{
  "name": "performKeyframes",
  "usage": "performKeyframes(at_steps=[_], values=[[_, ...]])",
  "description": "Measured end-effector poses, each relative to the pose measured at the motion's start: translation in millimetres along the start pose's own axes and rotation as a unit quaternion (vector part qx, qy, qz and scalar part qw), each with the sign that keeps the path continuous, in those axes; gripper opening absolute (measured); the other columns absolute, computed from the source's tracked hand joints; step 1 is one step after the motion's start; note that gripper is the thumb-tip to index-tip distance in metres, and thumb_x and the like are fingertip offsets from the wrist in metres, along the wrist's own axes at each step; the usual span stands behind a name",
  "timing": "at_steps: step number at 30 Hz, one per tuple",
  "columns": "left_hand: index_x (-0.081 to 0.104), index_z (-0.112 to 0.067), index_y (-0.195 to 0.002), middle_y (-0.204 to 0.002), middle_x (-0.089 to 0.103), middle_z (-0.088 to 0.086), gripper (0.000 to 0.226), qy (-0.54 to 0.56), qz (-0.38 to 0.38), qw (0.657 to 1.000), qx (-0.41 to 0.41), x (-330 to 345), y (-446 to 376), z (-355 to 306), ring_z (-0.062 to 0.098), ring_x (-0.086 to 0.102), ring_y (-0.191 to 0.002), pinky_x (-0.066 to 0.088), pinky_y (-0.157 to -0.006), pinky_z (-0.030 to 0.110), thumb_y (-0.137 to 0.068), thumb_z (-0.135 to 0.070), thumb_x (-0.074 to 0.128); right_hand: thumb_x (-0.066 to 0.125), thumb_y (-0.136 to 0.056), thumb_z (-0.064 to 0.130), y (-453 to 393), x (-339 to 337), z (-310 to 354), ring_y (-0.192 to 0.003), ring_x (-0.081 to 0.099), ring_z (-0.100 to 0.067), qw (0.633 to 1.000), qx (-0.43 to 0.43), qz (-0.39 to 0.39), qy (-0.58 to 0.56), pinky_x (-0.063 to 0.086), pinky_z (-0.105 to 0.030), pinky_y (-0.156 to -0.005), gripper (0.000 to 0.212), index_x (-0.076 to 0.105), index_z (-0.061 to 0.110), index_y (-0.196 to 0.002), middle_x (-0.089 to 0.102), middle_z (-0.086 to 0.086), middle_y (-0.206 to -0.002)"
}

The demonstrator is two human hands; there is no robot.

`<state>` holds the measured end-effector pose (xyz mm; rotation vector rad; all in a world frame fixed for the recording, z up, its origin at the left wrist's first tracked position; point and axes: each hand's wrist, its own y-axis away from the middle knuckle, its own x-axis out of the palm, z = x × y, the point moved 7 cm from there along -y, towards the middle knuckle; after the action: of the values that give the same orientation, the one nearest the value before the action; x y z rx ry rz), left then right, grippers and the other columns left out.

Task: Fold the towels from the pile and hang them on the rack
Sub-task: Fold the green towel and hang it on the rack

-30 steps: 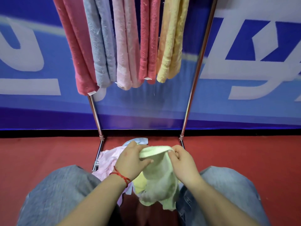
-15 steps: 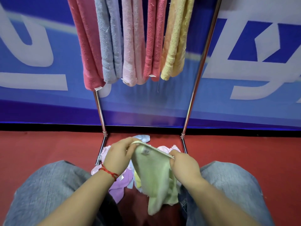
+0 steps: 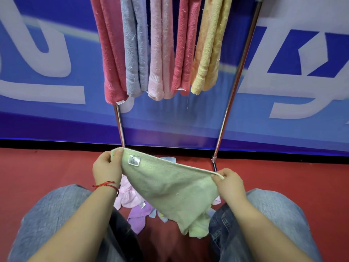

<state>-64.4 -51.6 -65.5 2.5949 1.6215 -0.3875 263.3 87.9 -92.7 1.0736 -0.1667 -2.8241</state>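
Observation:
A light green towel [image 3: 173, 193] is stretched between my hands above the pile. My left hand [image 3: 106, 170] pinches its upper left corner, near a white label. My right hand [image 3: 229, 183] pinches the upper right corner. The rest of the towel hangs down between my knees. Under it lies the pile of towels [image 3: 132, 203], pink, purple and pale blue, on the red floor. The rack [image 3: 229, 103] stands ahead on two metal legs, with several folded towels [image 3: 162, 48] hanging from it: red, grey-blue, pink, red and yellow.
A blue banner wall [image 3: 47, 72] with white shapes stands right behind the rack. Red floor [image 3: 283, 174] spreads to both sides. My knees in grey jeans [image 3: 49, 218] flank the pile.
My hands have moved apart and pulled the green towel's top edge straight; before, they held it bunched close together. The view has tilted down a little.

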Motion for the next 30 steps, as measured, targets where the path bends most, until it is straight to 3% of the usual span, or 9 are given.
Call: performKeyframes(at_steps=[6, 9, 12, 14, 16, 20, 24, 27, 30], values=[[0.062, -0.001, -0.079, -0.069, 0.054, 0.008, 0.029, 0.060, 0.065, 0.987, -0.132, 19, 1, 33, 0.021, 0.046, -0.069, 0.042, -0.065, 0.033, -0.084, -0.029, 0.065, 0.069, -0.083, 0.028, 7, -4, 7, -0.050, 0.021, -0.015, 0.987, 0.031, 0.001, -0.156, 0.019, -0.022, -0.042, 0.054, 0.027, 0.016, -0.051, 0.023, -0.001, -0.051], [0.069, -0.011, -0.080, -0.068, 0.062, 0.003, 0.016, 0.097, 0.126, 0.970, -0.183, 42, 13, 38, 0.016, 0.053, -0.060, 0.049, -0.069, 0.036, -0.083, -0.027, 0.067, 0.066, -0.086, 0.028, 12, 7, 9, -0.050, 0.027, -0.009, 0.971, 0.079, 0.039, -0.223, 0.024, -0.019, -0.045, 0.053, 0.029, 0.016, -0.050, 0.032, 0.009, -0.054], [0.068, -0.010, -0.082, -0.069, 0.069, 0.006, 0.011, 0.195, 0.207, 0.929, -0.235, 71, 39, 32, 0.013, 0.063, -0.053, 0.053, -0.058, 0.025, -0.088, -0.017, 0.061, 0.063, -0.089, 0.023, 22, 26, 21, -0.051, 0.046, -0.003, 0.936, 0.109, 0.115, -0.315, 0.038, -0.018, -0.046, 0.033, 0.052, 0.014, -0.059, 0.049, 0.005, -0.064], [0.065, -0.010, -0.080, -0.059, 0.065, 0.000, 0.018, 0.188, 0.259, 0.920, -0.227, 89, 54, 26, 0.008, 0.059, -0.051, 0.051, -0.061, 0.024, -0.093, -0.016, 0.054, 0.060, -0.091, 0.016, 29, 38, 29, -0.061, 0.053, -0.008, 0.914, 0.118, 0.157, -0.354, 0.046, -0.020, -0.054, 0.018, 0.059, 0.014, -0.073, 0.057, 0.002, -0.072], [0.064, -0.009, -0.080, -0.067, 0.059, 0.006, 0.023, 0.175, 0.311, 0.911, -0.207, 106, 66, 21, 0.014, 0.054, -0.064, 0.048, -0.070, 0.027, -0.095, -0.016, 0.049, 0.060, -0.090, 0.010, 32, 49, 35, -0.067, 0.055, -0.010, 0.909, 0.117, 0.172, -0.361, 0.049, -0.022, -0.060, 0.005, 0.062, 0.010, -0.085, 0.060, 0.001, -0.079], [0.064, -0.002, -0.085, -0.081, 0.060, 0.014, 0.024, 0.130, 0.389, 0.901, -0.142, 131, 88, 13, 0.021, 0.055, -0.078, 0.050, -0.081, 0.030, -0.096, -0.015, 0.048, 0.064, -0.085, 0.001, 29, 56, 27, -0.065, 0.059, -0.013, 0.902, 0.123, 0.131, -0.393, 0.051, -0.018, -0.055, 0.023, 0.052, 0.010, -0.102, 0.060, -0.003, -0.086], [0.063, -0.014, -0.061, -0.057, 0.049, -0.004, 0.028, 0.090, 0.381, 0.915, -0.099, 140, 92, 16, 0.014, 0.041, -0.062, 0.044, -0.076, 0.035, -0.089, -0.018, 0.060, 0.064, -0.084, -0.002, 19, 51, 16, -0.063, 0.057, -0.011, 0.910, 0.108, 0.114, -0.384, 0.053, -0.021, -0.062, 0.019, 0.051, 0.010, -0.090, 0.053, -0.001, -0.077], [0.070, -0.009, -0.074, -0.063, 0.058, 0.000, 0.019, 0.106, 0.377, 0.914, -0.105, 143, 92, 14, 0.014, 0.049, -0.067, 0.047, -0.079, 0.035, -0.089, -0.012, 0.059, 0.057, -0.088, -0.003, 17, 56, 17, -0.068, 0.062, -0.012, 0.893, 0.107, 0.185, -0.397, 0.057, -0.021, -0.069, 0.010, 0.062, 0.006, -0.088, 0.061, -0.008, -0.078], [0.072, -0.009, -0.081, -0.067, 0.067, -0.003, 0.017, 0.109, 0.383, 0.913, -0.092, 146, 89, 12, 0.013, 0.056, -0.071, 0.050, -0.083, 0.035, -0.090, -0.010, 0.057, 0.048, -0.091, -0.007, 17, 59, 20, -0.089, 0.070, -0.017, 0.854, 0.103, 0.240, -0.450, 0.056, -0.025, -0.082, 0.025, 0.065, 0.006, -0.103, 0.072, -0.010, -0.093]])
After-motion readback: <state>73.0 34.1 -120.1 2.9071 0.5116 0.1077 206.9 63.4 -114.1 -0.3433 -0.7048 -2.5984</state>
